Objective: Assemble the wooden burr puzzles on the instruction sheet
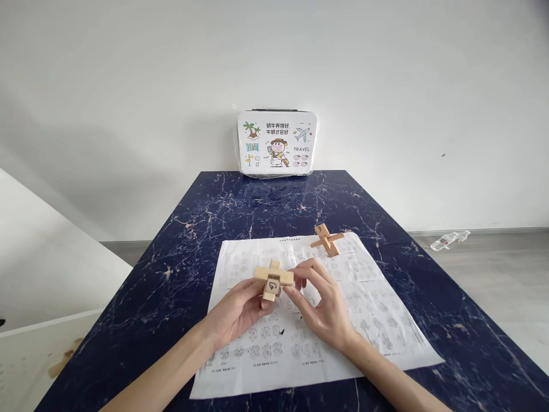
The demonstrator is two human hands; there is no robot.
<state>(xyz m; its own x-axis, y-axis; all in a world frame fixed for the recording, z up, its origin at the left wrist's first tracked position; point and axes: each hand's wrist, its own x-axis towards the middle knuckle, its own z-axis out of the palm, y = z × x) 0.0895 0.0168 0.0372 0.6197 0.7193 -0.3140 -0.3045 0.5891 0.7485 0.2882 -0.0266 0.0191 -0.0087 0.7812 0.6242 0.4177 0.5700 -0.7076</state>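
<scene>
Interlocked wooden bars form a pale burr puzzle (274, 278), held up over the printed sheet; a handwritten mark shows on its front block. My left hand (240, 309) is closed around its lower left side. With thumb and fingertips my right hand (319, 300) pinches the right end of the puzzle; part of that contact is hidden. Beneath both hands lies a white instruction sheet (326, 372) printed with rows of small diagrams. A second wooden puzzle (327, 240), browner and cross-shaped with a mark on one end, rests on the sheet's far right part.
The dark blue marbled table (274, 212) runs back to the wall. At its far edge stands a white cartoon case (278, 143) in clear wrap. On the floor to the right is a clear plastic item (449, 240). Wooden pieces (64, 363) sit in a white container (26, 355) at lower left.
</scene>
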